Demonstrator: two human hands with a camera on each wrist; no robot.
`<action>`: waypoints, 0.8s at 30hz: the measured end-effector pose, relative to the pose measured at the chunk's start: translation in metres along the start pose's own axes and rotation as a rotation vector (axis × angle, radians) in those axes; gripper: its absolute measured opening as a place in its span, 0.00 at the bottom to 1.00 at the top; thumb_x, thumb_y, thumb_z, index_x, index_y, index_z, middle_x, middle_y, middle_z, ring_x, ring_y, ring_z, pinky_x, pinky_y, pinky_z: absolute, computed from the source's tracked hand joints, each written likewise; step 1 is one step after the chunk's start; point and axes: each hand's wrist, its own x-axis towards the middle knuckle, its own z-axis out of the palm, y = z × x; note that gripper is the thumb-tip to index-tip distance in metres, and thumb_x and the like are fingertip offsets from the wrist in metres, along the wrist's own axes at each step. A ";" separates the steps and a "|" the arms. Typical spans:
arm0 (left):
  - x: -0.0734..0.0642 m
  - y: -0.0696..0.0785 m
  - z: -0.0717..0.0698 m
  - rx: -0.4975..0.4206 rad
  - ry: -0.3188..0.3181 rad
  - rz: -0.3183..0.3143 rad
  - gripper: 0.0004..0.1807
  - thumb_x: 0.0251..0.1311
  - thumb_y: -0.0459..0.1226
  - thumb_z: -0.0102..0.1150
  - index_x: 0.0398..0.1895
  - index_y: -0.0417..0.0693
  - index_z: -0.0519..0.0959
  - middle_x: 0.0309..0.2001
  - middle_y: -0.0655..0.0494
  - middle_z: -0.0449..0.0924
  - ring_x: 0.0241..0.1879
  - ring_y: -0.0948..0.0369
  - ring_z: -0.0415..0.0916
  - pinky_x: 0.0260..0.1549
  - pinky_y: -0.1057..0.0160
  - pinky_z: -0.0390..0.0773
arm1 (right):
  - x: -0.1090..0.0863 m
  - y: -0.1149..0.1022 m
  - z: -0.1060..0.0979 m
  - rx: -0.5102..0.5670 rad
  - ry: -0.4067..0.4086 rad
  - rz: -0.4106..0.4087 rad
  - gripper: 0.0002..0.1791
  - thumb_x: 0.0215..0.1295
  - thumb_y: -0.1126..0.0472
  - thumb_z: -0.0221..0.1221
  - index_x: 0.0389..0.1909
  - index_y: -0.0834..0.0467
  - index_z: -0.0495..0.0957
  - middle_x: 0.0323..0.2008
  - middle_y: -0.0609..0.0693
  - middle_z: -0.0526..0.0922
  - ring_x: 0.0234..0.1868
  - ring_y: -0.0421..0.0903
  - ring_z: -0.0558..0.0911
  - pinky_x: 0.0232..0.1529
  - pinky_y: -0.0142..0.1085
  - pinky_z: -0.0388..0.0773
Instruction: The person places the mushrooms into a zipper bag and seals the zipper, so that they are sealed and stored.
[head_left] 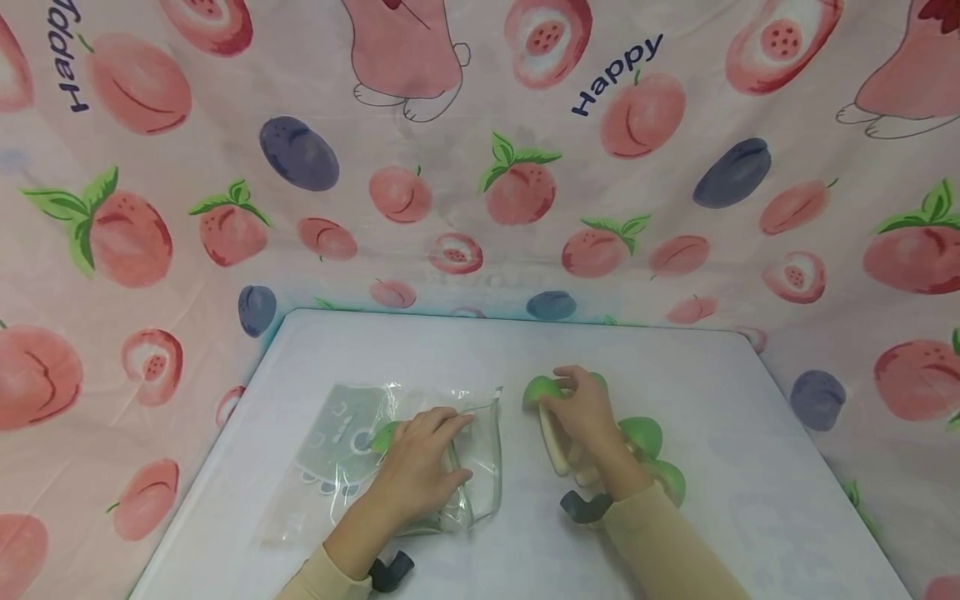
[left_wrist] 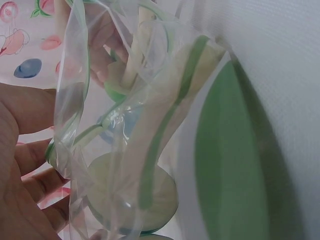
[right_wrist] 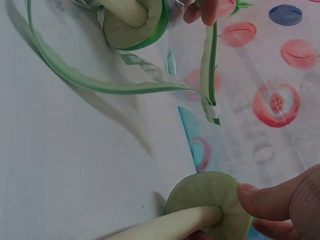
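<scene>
A clear zip bag point(head_left: 480, 467) with green seal strips lies on the white table, its mouth toward the right. My left hand point(head_left: 423, 458) is over it and pinches the lip of the mouth; the fingertips point(right_wrist: 207, 10) show on the strip in the right wrist view. Inside the bag is a mushroom-shaped piece point(right_wrist: 135, 30) with a green cap and pale stem. To the right, my right hand point(head_left: 583, 412) pinches another green-capped mushroom point(head_left: 542, 390) by its cap, thumb on the cap's edge. The held mushroom's stem point(right_wrist: 185, 220) points toward the near side.
More mushrooms lie around my right wrist, with green caps point(head_left: 641, 435) to its right and another cap point(head_left: 597, 380) partly behind the hand. The white table point(head_left: 420, 342) meets a fruit-printed cloth point(head_left: 465, 150) at the back and sides.
</scene>
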 end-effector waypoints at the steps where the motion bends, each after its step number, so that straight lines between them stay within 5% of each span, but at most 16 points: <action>1: 0.000 0.000 0.000 0.001 0.002 0.000 0.40 0.50 0.43 0.85 0.70 0.57 0.80 0.63 0.57 0.81 0.65 0.51 0.78 0.60 0.43 0.76 | 0.000 0.000 0.000 0.002 -0.002 0.004 0.35 0.69 0.55 0.69 0.75 0.56 0.71 0.71 0.62 0.79 0.73 0.64 0.76 0.74 0.61 0.73; 24: 0.000 0.000 0.001 0.016 0.003 -0.009 0.40 0.50 0.44 0.85 0.70 0.58 0.80 0.63 0.57 0.81 0.65 0.51 0.79 0.60 0.44 0.76 | -0.004 -0.003 0.004 -0.048 -0.051 -0.011 0.32 0.71 0.54 0.68 0.73 0.57 0.73 0.72 0.65 0.78 0.70 0.66 0.79 0.68 0.61 0.78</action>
